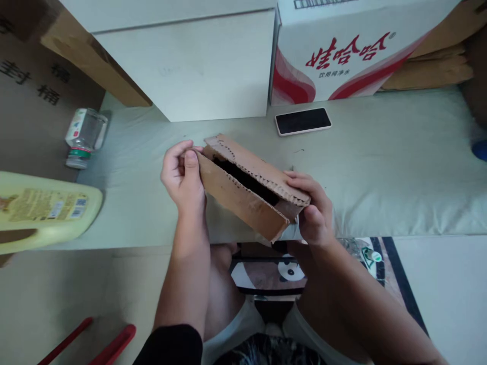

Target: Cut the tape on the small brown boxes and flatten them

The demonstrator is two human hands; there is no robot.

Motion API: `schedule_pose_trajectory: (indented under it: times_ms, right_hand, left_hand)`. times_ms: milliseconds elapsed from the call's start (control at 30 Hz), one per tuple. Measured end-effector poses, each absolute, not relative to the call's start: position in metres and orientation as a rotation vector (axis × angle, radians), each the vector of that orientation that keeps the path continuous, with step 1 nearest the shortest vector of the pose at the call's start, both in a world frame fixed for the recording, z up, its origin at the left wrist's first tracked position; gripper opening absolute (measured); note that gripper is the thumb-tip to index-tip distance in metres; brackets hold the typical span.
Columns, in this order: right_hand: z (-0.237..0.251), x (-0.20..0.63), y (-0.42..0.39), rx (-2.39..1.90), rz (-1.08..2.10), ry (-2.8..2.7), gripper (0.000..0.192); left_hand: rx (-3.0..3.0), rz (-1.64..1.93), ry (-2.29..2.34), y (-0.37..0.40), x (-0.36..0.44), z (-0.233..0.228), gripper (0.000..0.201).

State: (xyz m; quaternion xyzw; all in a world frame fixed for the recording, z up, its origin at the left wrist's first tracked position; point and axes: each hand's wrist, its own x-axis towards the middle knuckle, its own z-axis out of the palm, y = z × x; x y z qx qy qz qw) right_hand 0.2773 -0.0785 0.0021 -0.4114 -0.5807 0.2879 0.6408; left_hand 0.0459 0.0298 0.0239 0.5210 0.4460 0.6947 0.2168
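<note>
**Cardboard box held between both hands over the bed edge**

Pale green bedding covers the bed (399,167) stretched out in front of me, with stacked cartons along its far side. My left hand (182,175) is closed on the left end of a small brown corrugated cardboard box (243,195), thumb on the near face and fingers curled behind the corner. My right hand (314,210) is closed on the right end, fingers over the top flap and thumb pressed at the lower corner. The box tilts, its left end farther from me, and its top flaps stand slightly apart, showing a dark gap. Beyond my right hand a smartphone (303,121) lies face up on the bedding. Off to the left of my left hand a clear empty bottle (84,136) lies on its side, and nearer me a yellow jug (41,213).
</note>
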Motion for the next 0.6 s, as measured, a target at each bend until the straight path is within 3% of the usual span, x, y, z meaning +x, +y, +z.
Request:
schedule_pose_trajectory:
  times_ms: [100,233,333,600]
  right_hand:
    - [0.005,0.276,-0.080,-0.967,0.675,-1.283,0.033]
    - [0.011,0.273,-0.078,-1.110,0.691,-1.284,0.017]
    - [0.012,0.270,-0.076,-1.093,0.690,-1.264,0.013]
    - [0.001,0.269,-0.071,-1.074,0.717,-1.240,0.028]
  left_hand:
    - [1.577,1.908,1.166,0.037,0.039,0.017,0.041]
    - [1.839,1.781,1.177,0.039,0.029,0.017,0.013]
    - [2.051,1.657,1.167,0.034,0.024,0.022,0.017]
    - [2.144,1.652,1.113,0.028,0.019,0.024,0.021]
